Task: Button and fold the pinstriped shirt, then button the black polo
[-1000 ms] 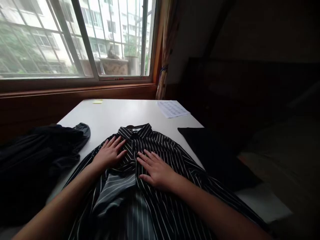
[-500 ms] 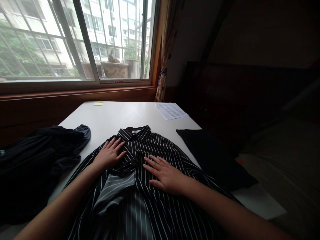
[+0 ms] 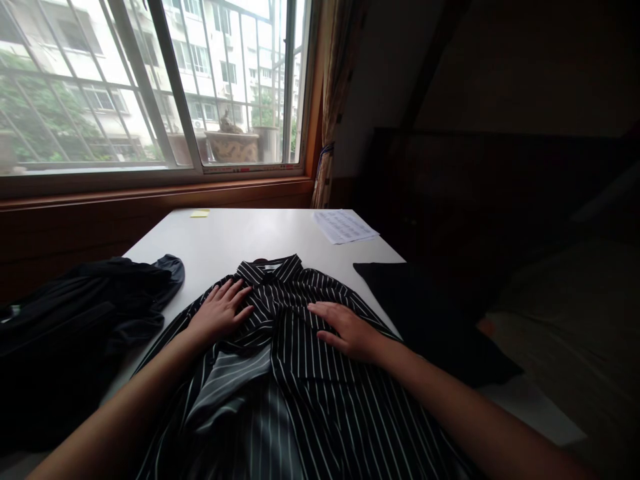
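Left hand [image 3: 216, 316], fingers spread, and right hand [image 3: 353, 335], fingers closer, rest on the striped shirt [image 3: 313, 350], gripping nothing; light outward strokes should best flatten it between those fingers.

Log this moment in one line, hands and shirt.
left hand: on striped shirt, below collar | right hand: on shirt, right of centre | shirt: on white table, lower front open

Noted white table [image 3: 250, 233], bearing striped shirt [image 3: 305, 353] centrally, dark garment [image 3: 85, 313] left, black cloth [image 3: 430, 313] right; printed sheets [image 3: 345, 227], yellow note [image 3: 199, 213] toward far edge.
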The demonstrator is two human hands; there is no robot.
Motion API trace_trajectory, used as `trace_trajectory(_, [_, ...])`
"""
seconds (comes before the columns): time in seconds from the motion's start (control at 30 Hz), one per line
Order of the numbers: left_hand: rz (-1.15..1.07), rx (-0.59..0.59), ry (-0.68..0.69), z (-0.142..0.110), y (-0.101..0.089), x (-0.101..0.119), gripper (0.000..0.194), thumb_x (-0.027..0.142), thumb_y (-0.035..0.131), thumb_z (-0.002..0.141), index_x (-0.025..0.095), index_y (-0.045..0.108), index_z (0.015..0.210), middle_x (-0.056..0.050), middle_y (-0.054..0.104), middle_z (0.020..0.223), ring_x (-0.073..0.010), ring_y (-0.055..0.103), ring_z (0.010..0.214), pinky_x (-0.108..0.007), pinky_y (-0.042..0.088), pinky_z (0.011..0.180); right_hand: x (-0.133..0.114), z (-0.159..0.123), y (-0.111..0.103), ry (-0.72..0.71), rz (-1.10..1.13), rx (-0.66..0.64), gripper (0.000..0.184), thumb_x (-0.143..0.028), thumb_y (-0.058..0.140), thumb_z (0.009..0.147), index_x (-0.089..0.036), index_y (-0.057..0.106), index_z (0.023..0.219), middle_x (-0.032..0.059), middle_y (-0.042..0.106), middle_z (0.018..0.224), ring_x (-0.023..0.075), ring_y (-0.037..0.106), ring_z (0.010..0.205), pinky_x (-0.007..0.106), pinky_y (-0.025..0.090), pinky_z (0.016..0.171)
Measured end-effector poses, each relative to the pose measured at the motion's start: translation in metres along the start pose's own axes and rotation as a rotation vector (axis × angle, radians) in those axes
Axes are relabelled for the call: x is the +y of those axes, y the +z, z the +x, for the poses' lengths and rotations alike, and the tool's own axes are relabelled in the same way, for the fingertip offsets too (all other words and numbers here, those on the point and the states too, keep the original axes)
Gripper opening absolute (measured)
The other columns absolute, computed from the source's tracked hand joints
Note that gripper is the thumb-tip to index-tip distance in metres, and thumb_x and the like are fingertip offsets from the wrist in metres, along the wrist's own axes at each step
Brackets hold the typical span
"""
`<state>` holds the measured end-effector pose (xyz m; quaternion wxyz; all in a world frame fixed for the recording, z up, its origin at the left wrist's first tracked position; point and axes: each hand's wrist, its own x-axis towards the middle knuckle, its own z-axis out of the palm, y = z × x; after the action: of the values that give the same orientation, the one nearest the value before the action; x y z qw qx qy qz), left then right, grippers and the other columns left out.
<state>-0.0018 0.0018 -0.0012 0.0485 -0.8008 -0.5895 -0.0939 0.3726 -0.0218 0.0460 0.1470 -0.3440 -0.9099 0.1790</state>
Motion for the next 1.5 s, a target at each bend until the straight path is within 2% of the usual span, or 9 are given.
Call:
trace_trajectory(0.1, [-0.012,-0.002,0.031,0.003,0.000,-0.007,0.062,0.062,0.039,0.096,0.032,0.040,0.150,-0.006,0.033,0.160,-0.0332,0.026,0.148,-0.054,0.021,0.119,-0.005,0.012,-0.002,0.031,0.036,0.075,0.055,-0.048,0.043,0.101,-0.025,0.038,0.151,0.0082,0.049,0.149,0.0241,0.043,0.138,0.048,0.033,0.117])
trace_trajectory(0.2, [-0.027,0.001,0.078,0.006,0.000,-0.017,0.059,0.060,0.039,0.097,0.034,0.039,0.150,-0.004,0.032,0.161,-0.0320,0.027,0.148,-0.054,0.021,0.119,-0.016,0.027,0.002,-0.034,-0.014,0.084,0.050,-0.045,0.046,0.100,-0.024,0.047,0.146,0.0082,0.047,0.151,0.0246,0.042,0.139,0.047,0.032,0.118])
trace_trajectory(0.43, [-0.030,-0.007,0.095,0.016,-0.001,-0.031,0.055,0.055,0.037,0.099,0.031,0.042,0.149,-0.005,0.036,0.159,-0.0293,0.030,0.147,-0.052,0.024,0.119,-0.032,0.059,0.038,-0.127,-0.101,0.060,0.054,-0.039,0.054,0.096,-0.019,0.048,0.146,0.0101,0.043,0.154,0.0266,0.037,0.143,0.047,0.028,0.120])
trace_trajectory(0.63, [-0.064,-0.014,0.149,0.022,-0.022,-0.035,0.049,0.046,0.041,0.099,0.024,0.053,0.141,-0.009,0.048,0.150,-0.0271,0.048,0.135,-0.046,0.038,0.113,-0.031,0.062,0.044,-0.141,-0.121,0.029,0.052,-0.044,0.049,0.098,-0.024,0.047,0.147,0.0075,0.037,0.158,0.0266,0.030,0.147,0.050,0.022,0.121])
trace_trajectory(0.73, [-0.064,0.025,0.162,0.022,-0.044,-0.023,0.037,0.034,0.044,0.098,0.024,0.065,0.127,-0.008,0.057,0.140,-0.0255,0.056,0.123,-0.043,0.046,0.105,-0.030,0.061,0.042,-0.152,-0.114,0.025,0.051,-0.045,0.050,0.098,-0.030,0.047,0.146,0.0055,0.037,0.158,0.0269,0.030,0.146,0.051,0.023,0.120])
trace_trajectory(0.87, [-0.199,0.113,0.288,0.012,-0.065,0.022,0.024,0.026,0.049,0.097,0.024,0.070,0.110,-0.008,0.066,0.116,-0.0222,0.061,0.107,-0.037,0.051,0.093,-0.026,0.060,0.042,-0.166,-0.096,0.075,0.044,-0.045,0.056,0.095,-0.034,0.057,0.138,0.0030,0.045,0.153,0.0276,0.036,0.142,0.051,0.029,0.117])
trace_trajectory(1.03, [-0.421,-0.014,0.347,-0.009,-0.054,0.067,0.014,0.025,0.061,0.092,0.023,0.071,0.102,-0.003,0.064,0.094,-0.0156,0.064,0.083,-0.027,0.052,0.075,-0.020,0.059,0.044,-0.203,-0.027,0.180,0.032,-0.038,0.066,0.091,-0.031,0.071,0.121,0.0034,0.061,0.136,0.0257,0.045,0.131,0.046,0.039,0.111])
trace_trajectory(1.27, [-0.636,-0.033,0.283,-0.021,-0.037,0.060,0.013,0.029,0.063,0.092,0.023,0.072,0.100,-0.003,0.061,0.094,-0.0129,0.062,0.078,-0.023,0.052,0.067,-0.019,0.060,0.041,-0.205,0.090,0.236,0.020,-0.031,0.074,0.084,-0.026,0.074,0.104,0.0038,0.068,0.119,0.0243,0.053,0.119,0.043,0.044,0.104])
trace_trajectory(1.5, [-0.608,-0.029,0.300,-0.023,-0.036,0.062,0.020,0.029,0.063,0.092,0.024,0.069,0.110,-0.003,0.061,0.096,-0.0136,0.062,0.079,-0.024,0.053,0.069,-0.024,0.059,0.037,-0.206,0.077,0.222,0.010,-0.030,0.072,0.086,-0.025,0.072,0.095,0.0044,0.071,0.108,0.0235,0.056,0.113,0.043,0.045,0.099])
